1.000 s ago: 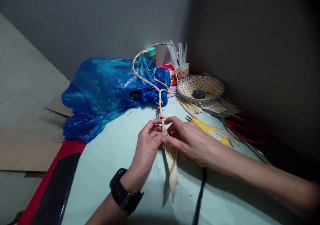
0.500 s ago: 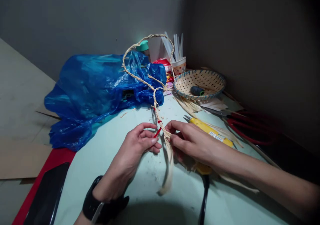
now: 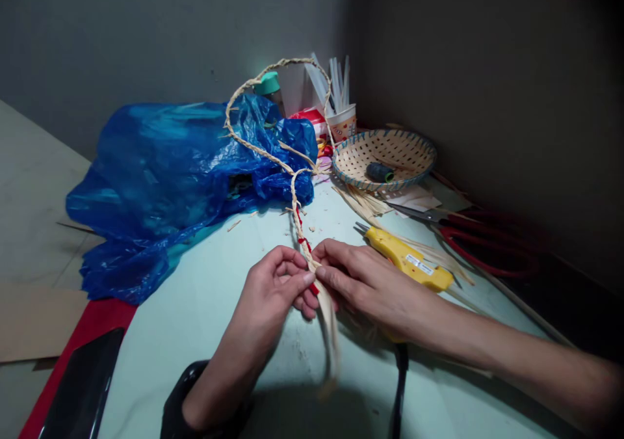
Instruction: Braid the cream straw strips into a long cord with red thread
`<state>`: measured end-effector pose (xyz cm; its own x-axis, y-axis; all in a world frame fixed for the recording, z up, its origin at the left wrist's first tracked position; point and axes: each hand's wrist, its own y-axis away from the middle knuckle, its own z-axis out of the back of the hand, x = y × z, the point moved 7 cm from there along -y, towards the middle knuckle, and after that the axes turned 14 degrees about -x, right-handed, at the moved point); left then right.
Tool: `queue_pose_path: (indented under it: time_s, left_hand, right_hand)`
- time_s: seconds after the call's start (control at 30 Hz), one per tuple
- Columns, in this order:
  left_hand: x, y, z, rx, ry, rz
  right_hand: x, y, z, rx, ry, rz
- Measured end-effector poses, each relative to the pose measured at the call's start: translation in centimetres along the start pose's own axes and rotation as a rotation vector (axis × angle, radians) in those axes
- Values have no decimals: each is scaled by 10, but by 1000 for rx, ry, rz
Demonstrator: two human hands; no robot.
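Observation:
A pale straw-coloured braid (image 3: 295, 198) runs from the back of the table toward me, with a long loop standing up behind. Its loose flat strands (image 3: 330, 335) hang down below my fingers. A red ribbon (image 3: 314, 289) is worked into the braid and shows between my hands. My left hand (image 3: 285, 279) pinches the braid and ribbon between thumb and fingers. From the other side, my right hand (image 3: 353, 273) grips the same stretch of braid with thumb and forefinger. The exact strands under the fingertips are hidden.
A yellow glue gun (image 3: 409, 257) lies right of my hands, near red-handled scissors (image 3: 487, 244). Behind are a woven basket (image 3: 348, 173) holding a dark thread spool (image 3: 379, 172), a paper cup (image 3: 342, 125) of glue sticks and a blue plastic bag (image 3: 160, 172). A black phone (image 3: 82, 387) lies front left.
My left hand has moved in against the braid, and the red ribbon's end now lies along the strands instead of sticking out left. The view has shifted slightly.

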<state>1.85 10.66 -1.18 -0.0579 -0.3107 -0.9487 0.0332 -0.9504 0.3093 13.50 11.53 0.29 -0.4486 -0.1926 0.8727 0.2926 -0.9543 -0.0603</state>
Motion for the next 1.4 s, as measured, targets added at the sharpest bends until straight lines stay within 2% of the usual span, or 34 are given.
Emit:
queue_pose_path:
  time_s: [0.1, 0.27, 0.37, 0.43, 0.57, 0.67, 0.8, 0.87, 1.0, 1.1, 1.3, 1.4]
  left_hand:
    - [3, -2, -1, 50, 24, 30]
    - [-6, 1, 5, -12, -133, -125]
    - [-7, 3, 4, -37, -169, -148]
    - [-5, 2, 2, -43, -82, -89]
    - [5, 0, -5, 53, 170, 71]
    - [11, -3, -3, 58, 203, 103]
    - [6, -5, 9, -93, 62, -21]
    - [4, -3, 9, -120, 24, -55]
    - [6, 3, -4, -5, 87, 30]
    - [9, 4, -6, 30, 102, 78]
    - [5, 5, -2, 183, 64, 56]
    - [8, 4, 0, 165, 110, 147]
  right_hand:
    - [-1, 1, -3, 28, 3, -2]
    - [1, 1, 2, -16, 101, 6]
    - [3, -1, 5, -33, 116, 31]
    - [2, -3, 5, -35, 61, 32]
    - [-7, -5, -4, 50, -218, -84]
    - [-7, -4, -9, 115, -363, -128]
    - [-2, -3, -4, 65, -209, -36]
    - [-1, -2, -2, 52, -142, -14]
    - [-1, 0, 1, -28, 2, 23]
    - [2, 2, 2, -47, 87, 76]
    - [11, 6, 1, 89, 72, 68]
    - [10, 5, 4, 88, 175, 44]
